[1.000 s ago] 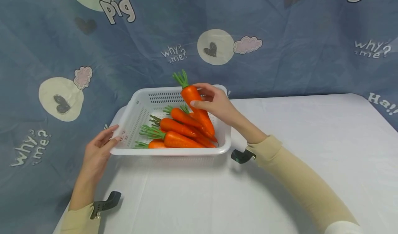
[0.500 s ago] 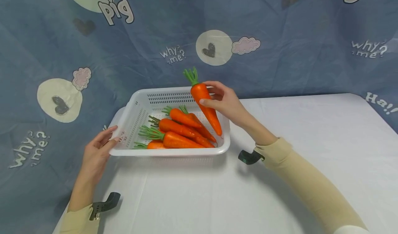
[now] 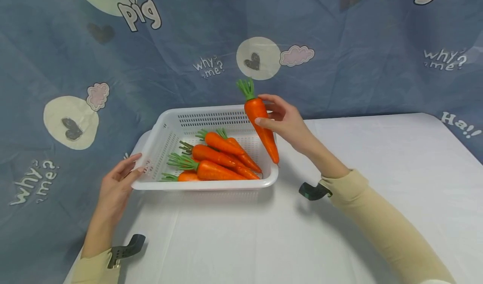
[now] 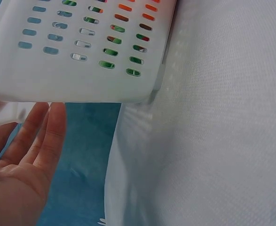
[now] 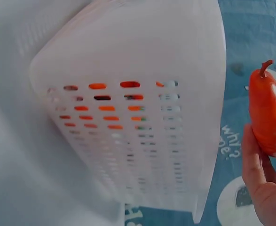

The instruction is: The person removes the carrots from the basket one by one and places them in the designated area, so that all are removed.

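In the head view, my right hand (image 3: pixel 284 118) holds a glossy orange carrot (image 3: pixel 260 122), thumb in front and fingers behind. Its green leaf stubs point up, and its tip overlaps the basket's right rim. The right wrist view shows that carrot (image 5: pixel 264 108) tip-first, beyond the basket's perforated wall (image 5: pixel 185 56). Several more carrots (image 3: pixel 220 170) lie together in the white plastic basket (image 3: pixel 203 185), most with green tops to the left. At the basket's left end, my left hand (image 3: pixel 117 187) touches the rim; in the left wrist view its fingers (image 4: pixel 53 136) extend nearly straight.
A white cloth covers the table (image 3: pixel 226 233) under the basket. Behind it hangs a blue printed curtain (image 3: pixel 181 32), which also shows along the left table edge. Dark wrist devices (image 3: pixel 315 191) sit at both cuffs.
My right hand has lifted the carrot off the others and carried it rightward to the basket's right rim. The left hand and basket have stayed in place.
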`<act>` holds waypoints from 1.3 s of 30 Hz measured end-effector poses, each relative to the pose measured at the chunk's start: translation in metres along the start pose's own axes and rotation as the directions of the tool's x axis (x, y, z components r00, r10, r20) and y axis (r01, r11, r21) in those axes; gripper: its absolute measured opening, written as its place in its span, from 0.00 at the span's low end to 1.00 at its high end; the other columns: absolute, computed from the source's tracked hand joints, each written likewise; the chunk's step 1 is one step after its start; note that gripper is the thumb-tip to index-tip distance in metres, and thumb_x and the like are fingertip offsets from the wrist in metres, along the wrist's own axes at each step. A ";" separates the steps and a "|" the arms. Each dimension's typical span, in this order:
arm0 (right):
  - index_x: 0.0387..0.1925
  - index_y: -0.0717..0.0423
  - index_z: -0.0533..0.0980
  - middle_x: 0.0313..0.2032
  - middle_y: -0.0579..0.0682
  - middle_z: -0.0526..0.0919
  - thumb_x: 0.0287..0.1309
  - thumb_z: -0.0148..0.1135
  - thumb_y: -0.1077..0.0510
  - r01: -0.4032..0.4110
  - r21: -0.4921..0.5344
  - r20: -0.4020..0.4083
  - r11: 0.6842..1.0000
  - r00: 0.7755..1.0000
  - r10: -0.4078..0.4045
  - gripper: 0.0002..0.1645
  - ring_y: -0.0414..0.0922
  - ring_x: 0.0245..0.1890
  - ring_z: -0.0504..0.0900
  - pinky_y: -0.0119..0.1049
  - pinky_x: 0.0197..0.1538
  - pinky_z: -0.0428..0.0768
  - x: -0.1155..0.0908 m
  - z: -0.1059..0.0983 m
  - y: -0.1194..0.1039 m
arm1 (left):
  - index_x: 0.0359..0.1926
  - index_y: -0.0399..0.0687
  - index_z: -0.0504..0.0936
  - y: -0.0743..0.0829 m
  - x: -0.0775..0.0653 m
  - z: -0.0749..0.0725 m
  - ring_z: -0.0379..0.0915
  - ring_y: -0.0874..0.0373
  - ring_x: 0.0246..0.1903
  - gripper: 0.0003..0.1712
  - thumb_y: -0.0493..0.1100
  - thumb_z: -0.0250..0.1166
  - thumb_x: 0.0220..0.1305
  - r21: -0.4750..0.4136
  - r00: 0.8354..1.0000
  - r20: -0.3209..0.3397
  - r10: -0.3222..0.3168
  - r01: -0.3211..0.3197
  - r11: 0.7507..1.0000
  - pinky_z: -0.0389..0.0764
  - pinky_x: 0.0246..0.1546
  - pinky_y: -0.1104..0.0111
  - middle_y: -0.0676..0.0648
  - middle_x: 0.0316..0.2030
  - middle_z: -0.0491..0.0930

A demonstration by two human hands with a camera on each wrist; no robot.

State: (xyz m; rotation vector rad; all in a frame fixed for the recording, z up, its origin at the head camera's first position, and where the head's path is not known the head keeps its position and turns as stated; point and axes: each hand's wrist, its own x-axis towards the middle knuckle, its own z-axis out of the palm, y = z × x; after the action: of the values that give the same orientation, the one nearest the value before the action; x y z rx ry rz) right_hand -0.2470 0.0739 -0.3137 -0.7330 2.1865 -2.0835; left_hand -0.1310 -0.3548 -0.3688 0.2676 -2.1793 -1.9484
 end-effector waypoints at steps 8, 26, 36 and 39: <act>0.66 0.48 0.70 0.57 0.54 0.77 0.59 0.69 0.56 -0.022 -0.051 -0.063 0.998 0.998 0.019 0.34 0.51 0.53 0.79 0.47 0.53 0.79 -0.007 -0.015 0.000 | 0.66 0.48 0.74 0.000 0.000 -0.001 0.67 0.57 0.51 0.29 0.39 0.68 0.64 -0.003 1.000 0.004 -0.001 0.001 1.000 0.79 0.38 0.77 0.50 0.52 0.72; 0.68 0.47 0.68 0.63 0.55 0.72 0.60 0.68 0.55 -0.116 -0.076 -0.133 0.990 0.985 0.105 0.36 0.53 0.58 0.75 0.50 0.55 0.77 -0.026 -0.043 0.016 | 0.67 0.48 0.73 0.000 -0.001 -0.001 0.66 0.56 0.53 0.29 0.41 0.67 0.65 0.004 1.000 0.014 0.000 0.000 1.000 0.79 0.39 0.77 0.46 0.57 0.69; 0.68 0.49 0.66 0.61 0.56 0.71 0.60 0.68 0.55 -0.170 -0.096 -0.160 0.981 0.975 0.153 0.36 0.53 0.56 0.75 0.45 0.51 0.79 -0.031 -0.055 0.027 | 0.68 0.49 0.72 -0.001 -0.001 0.000 0.64 0.54 0.55 0.30 0.41 0.67 0.66 -0.003 1.000 0.014 -0.003 0.003 1.000 0.79 0.40 0.77 0.44 0.60 0.68; 0.69 0.50 0.65 0.61 0.57 0.71 0.60 0.68 0.55 -0.200 -0.117 -0.162 0.973 0.970 0.180 0.38 0.54 0.54 0.76 0.41 0.45 0.80 -0.034 -0.058 0.029 | 0.67 0.49 0.73 -0.002 0.000 0.000 0.64 0.54 0.55 0.30 0.41 0.67 0.65 -0.002 1.000 0.009 -0.004 0.004 1.000 0.79 0.40 0.77 0.44 0.60 0.68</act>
State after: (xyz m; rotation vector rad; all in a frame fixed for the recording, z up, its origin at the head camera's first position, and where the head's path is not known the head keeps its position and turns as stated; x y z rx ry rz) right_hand -0.2459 0.1397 -0.3457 -0.3642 2.3846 -1.9737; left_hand -0.1307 -0.3550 -0.3705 0.2631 -2.1837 -1.9576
